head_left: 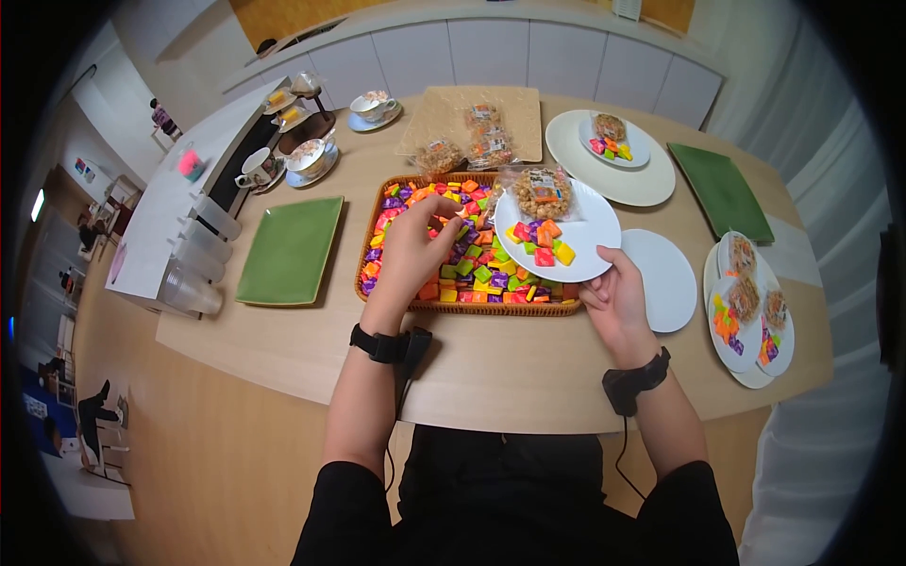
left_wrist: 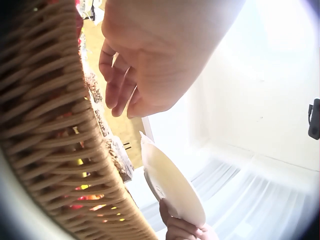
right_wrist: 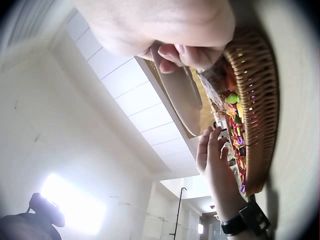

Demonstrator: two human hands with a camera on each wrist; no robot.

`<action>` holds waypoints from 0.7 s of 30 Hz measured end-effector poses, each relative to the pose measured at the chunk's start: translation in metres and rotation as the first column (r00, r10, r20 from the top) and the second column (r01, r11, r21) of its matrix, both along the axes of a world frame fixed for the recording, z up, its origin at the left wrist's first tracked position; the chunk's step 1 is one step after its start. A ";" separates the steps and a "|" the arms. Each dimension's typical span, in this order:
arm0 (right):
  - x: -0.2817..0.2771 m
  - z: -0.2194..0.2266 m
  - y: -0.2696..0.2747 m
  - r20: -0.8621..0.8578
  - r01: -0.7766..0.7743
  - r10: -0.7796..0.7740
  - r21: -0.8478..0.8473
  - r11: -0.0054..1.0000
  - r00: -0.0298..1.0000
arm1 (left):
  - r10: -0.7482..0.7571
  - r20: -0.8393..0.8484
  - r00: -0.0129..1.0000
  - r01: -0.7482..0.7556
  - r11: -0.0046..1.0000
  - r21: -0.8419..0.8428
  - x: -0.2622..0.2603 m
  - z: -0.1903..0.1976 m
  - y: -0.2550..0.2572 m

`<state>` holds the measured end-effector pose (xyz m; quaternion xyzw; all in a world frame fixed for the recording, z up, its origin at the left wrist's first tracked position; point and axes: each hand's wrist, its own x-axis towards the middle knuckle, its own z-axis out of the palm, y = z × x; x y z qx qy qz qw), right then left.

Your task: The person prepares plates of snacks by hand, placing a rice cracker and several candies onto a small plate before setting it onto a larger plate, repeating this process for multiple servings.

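My right hand (head_left: 618, 297) grips the near edge of a round white plate (head_left: 580, 247), tilted above the right end of a wicker basket (head_left: 444, 307). On that plate lie a bagged cluster snack (head_left: 543, 193) and several colourful wrapped candies (head_left: 545, 257). Over the basket, which is full of similar candies (head_left: 486, 274), my left hand (head_left: 415, 245) hovers with relaxed, bent fingers; nothing shows between them. In the left wrist view the left hand (left_wrist: 150, 60) is above the basket rim (left_wrist: 95, 125), apart from the plate (left_wrist: 175, 185).
Green square plates lie left (head_left: 291, 250) and right (head_left: 719, 191). A white plate (head_left: 661, 283) is beside my right hand; filled plates (head_left: 736, 325) stand beyond it. Behind the basket are a tray (head_left: 434, 108) with bagged snacks and a large plate (head_left: 651, 189). Cups (head_left: 307, 158) stand back left.
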<state>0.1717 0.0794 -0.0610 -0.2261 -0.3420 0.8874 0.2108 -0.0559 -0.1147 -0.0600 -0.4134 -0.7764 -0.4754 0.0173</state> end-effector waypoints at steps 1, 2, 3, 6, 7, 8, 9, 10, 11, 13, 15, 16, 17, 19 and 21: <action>0.000 0.001 -0.001 0.009 0.004 -0.004 -0.009 1.000 1.000 | 0.004 -0.002 1.000 -0.004 1.000 -0.001 -0.001 -0.002 -0.001; -0.001 0.000 -0.002 0.010 0.003 -0.003 -0.012 1.000 1.000 | -0.006 -0.022 1.000 0.005 0.999 -0.049 -0.002 -0.005 0.000; 0.000 0.000 -0.002 0.005 0.003 -0.003 -0.010 1.000 1.000 | -0.020 -0.042 0.999 0.015 0.995 -0.096 -0.001 -0.006 0.001; 0.001 -0.001 0.000 0.001 0.009 -0.009 -0.012 1.000 1.000 | -0.042 -0.058 0.997 0.033 0.987 -0.160 0.007 -0.007 0.003; 0.000 -0.002 0.001 0.007 0.006 -0.006 -0.020 1.000 1.000 | -0.057 -0.058 0.997 0.045 0.981 -0.187 0.008 -0.007 0.003; -0.001 -0.003 0.001 0.007 0.005 -0.004 -0.021 1.000 1.000 | -0.096 -0.098 0.991 0.076 0.978 -0.192 0.005 -0.011 0.003; -0.001 -0.005 0.001 -0.006 0.002 -0.002 -0.019 1.000 1.000 | -0.096 -0.095 0.991 0.076 0.978 -0.195 0.005 -0.011 0.003; 0.000 -0.007 0.002 -0.018 0.001 -0.001 -0.016 1.000 1.000 | -0.122 -0.170 0.978 0.082 0.971 -0.226 0.005 -0.011 0.002; 0.001 -0.007 0.002 -0.017 0.003 -0.003 -0.017 1.000 1.000 | -0.148 -0.245 0.958 0.084 0.964 -0.254 0.006 -0.011 0.002; 0.000 -0.007 0.003 0.011 0.005 -0.005 -0.006 1.000 1.000 | -0.161 -0.232 0.959 0.099 0.962 -0.256 0.004 -0.011 0.003; -0.001 -0.008 0.003 0.002 0.000 0.000 -0.003 1.000 1.000 | -0.173 -0.212 0.962 0.114 0.958 -0.262 0.004 -0.011 0.001; 0.000 -0.009 0.003 -0.002 0.000 0.000 -0.001 1.000 1.000 | -0.158 -0.192 0.969 0.105 0.960 -0.259 0.004 -0.011 0.001; 0.002 -0.010 0.002 0.000 0.003 -0.003 -0.002 1.000 1.000 | -0.144 -0.173 0.974 0.097 0.962 -0.255 0.005 -0.010 0.001; 0.000 -0.009 0.002 -0.002 0.016 -0.016 0.006 1.000 1.000 | -0.148 -0.169 0.975 0.102 0.962 -0.253 0.002 -0.016 0.002; -0.002 -0.007 0.002 -0.004 0.009 -0.009 0.008 1.000 1.000 | -0.147 -0.163 0.976 0.102 0.962 -0.255 0.000 -0.016 0.001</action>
